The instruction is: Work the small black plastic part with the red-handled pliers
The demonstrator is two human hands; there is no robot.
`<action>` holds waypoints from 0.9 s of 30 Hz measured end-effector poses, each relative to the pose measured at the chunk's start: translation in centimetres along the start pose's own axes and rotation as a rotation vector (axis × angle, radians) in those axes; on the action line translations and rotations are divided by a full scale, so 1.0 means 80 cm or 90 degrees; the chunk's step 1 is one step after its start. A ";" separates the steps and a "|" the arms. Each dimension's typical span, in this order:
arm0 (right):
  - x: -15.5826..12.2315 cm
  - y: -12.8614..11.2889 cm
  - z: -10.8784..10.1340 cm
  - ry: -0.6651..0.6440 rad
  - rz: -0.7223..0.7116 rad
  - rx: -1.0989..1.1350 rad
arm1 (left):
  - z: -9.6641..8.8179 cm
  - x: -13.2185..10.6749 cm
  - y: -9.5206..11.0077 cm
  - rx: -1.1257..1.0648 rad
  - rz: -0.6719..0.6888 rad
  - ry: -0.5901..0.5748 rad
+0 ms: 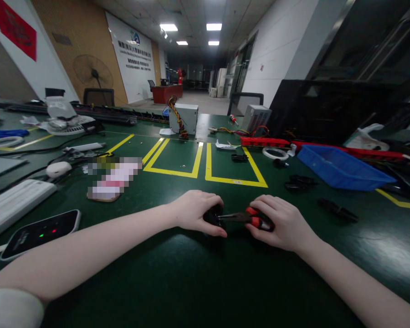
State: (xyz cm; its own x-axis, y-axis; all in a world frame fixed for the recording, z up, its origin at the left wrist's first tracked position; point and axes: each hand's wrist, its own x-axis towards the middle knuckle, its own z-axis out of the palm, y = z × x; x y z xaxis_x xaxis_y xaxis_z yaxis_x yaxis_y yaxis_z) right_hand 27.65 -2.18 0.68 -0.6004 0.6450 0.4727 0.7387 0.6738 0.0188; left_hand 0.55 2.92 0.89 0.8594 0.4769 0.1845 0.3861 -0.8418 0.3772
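Observation:
My right hand (283, 221) is closed around the red-and-black handles of long-nosed pliers (237, 217), whose jaws point left. Between the thumb and fingers of my left hand (196, 210) is a small black part (212, 215), mostly covered by the hand. The tips of the pliers reach this part and seem to touch it; whether they grip it cannot be made out. Both hands are low over the green table (177, 291), near its front. Beyond them, a black cable piece (239, 158) lies inside a yellow-taped outline (237, 181).
At the right are a blue bin (341, 168), black parts (299, 182) and a red strip (264, 142). Power supply units (187, 119) with wires stand at the back. To the left lie a phone (114, 180), a black device with lights (43, 233) and a white power strip (17, 205).

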 end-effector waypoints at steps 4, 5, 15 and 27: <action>0.000 -0.001 0.000 0.005 0.007 -0.007 | 0.000 0.000 -0.001 -0.008 -0.022 0.007; -0.001 -0.001 0.000 0.005 0.008 -0.011 | 0.000 0.000 -0.001 -0.011 -0.027 0.007; 0.001 -0.001 0.000 0.037 -0.003 -0.050 | 0.001 0.000 0.001 -0.015 -0.038 0.015; -0.001 0.002 0.003 0.053 -0.041 -0.052 | 0.003 -0.003 0.003 0.001 -0.044 0.051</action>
State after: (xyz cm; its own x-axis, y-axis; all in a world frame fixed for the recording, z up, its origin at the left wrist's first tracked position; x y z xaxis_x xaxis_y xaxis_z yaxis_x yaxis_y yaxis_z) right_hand 27.73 -2.01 0.44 -0.6224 0.5675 0.5391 0.7242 0.6788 0.1215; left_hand 0.55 2.56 0.74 0.8011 0.5528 0.2296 0.4445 -0.8063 0.3903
